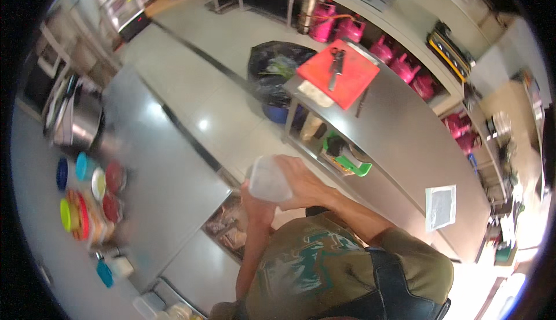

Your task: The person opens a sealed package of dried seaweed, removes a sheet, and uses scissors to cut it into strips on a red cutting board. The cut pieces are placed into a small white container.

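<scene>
A translucent, whitish plastic container point(270, 179) with rounded corners is held up in front of my chest, between both hands. My right hand point(300, 178) wraps around its right side, fingers bent along the edge. On the lower left, my left hand point(256, 205) grips it from beneath, most of its fingers hidden behind the container. Whatever may be inside cannot be made out. Behind the container lie the floor and the corner of a steel table point(174, 198).
On the right steel counter point(399, 140) lie a red cutting board point(353, 68) with a knife point(333, 78) and a flat clear packet point(441, 207). A black-lined bin point(269, 59) stands beyond. Lidded jars point(69, 214) and a large pot point(78, 120) sit at left; pink gas cylinders point(322, 22) are behind.
</scene>
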{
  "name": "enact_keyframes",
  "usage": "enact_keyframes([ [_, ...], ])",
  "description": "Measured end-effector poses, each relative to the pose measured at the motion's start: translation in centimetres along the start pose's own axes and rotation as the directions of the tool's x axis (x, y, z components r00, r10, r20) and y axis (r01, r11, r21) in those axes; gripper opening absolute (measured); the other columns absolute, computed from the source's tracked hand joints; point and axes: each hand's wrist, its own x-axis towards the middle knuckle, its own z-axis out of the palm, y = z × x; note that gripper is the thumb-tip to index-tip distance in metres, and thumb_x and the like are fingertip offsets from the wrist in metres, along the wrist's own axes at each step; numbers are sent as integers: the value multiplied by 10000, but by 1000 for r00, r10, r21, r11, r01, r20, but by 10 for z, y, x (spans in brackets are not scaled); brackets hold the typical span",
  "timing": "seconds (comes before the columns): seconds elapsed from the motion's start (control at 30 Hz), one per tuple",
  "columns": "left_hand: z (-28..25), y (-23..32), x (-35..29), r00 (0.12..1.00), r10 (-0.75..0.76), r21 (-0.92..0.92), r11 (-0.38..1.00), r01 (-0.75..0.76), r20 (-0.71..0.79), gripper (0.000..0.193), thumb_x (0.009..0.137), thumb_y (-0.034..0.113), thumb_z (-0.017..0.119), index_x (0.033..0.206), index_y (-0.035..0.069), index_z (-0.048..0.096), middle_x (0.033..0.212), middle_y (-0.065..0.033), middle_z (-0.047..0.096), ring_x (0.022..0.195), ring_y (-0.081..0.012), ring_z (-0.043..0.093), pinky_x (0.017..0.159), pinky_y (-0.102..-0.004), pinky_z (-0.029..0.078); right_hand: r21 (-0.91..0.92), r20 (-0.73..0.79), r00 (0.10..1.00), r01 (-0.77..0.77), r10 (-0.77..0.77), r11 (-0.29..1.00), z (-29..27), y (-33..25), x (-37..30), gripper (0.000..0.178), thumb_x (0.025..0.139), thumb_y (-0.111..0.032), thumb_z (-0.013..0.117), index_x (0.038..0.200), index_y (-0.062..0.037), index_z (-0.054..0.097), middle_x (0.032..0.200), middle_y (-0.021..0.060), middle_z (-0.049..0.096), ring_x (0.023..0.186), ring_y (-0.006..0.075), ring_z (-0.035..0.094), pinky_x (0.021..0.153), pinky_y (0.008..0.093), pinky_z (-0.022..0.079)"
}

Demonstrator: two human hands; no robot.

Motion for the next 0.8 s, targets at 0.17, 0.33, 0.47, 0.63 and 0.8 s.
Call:
enact_keyframes([
  [0.17,-3,-105,128,987,-154,522,846,108,45,611,1077,555,407,1359,64,636,1256,-153,714,1090,-328,728,932,-474,628,270,-171,954,-196,247,943,-55,122,-77,1248,625,-324,964,1649,1,329,1605,271,440,1485,437,440,1262,517,371],
  [0.33,120,-177,160,705,-706,359,677,642,71,482,1089,457,449,1297,97,691,1231,-91,748,1171,-269,731,1003,-503,619,769,-276,453,-425,848,477,-102,237,-145,1083,759,-338,957,1617,-21,378,1647,253,414,1515,414,427,1228,522,410],
  [0.47,121,-244,215,662,-746,329,643,692,65,529,1116,531,446,1370,120,663,1310,-103,723,1183,-301,728,1004,-498,635,491,-450,96,-804,888,336,-85,328,-201,1016,762,-414,961,1548,-21,450,1651,274,403,1494,481,421,1203,554,424],
  [0.63,121,-279,243,608,-776,420,502,756,-166,822,1052,775,439,1595,158,474,1544,-121,575,1381,-346,612,1109,-573,565,158,-711,70,-954,700,256,-31,354,-227,756,822,-360,936,1407,-33,584,1608,281,454,1435,471,488,1148,563,468],
  [0.8,108,-297,260,624,-776,676,414,610,-88,1034,942,879,496,1643,131,360,1588,-158,488,1438,-392,519,1163,-673,494,663,-644,-65,-545,762,513,-19,327,-219,454,934,-216,826,1319,-53,650,1430,210,626,1309,405,613,1111,535,499],
])
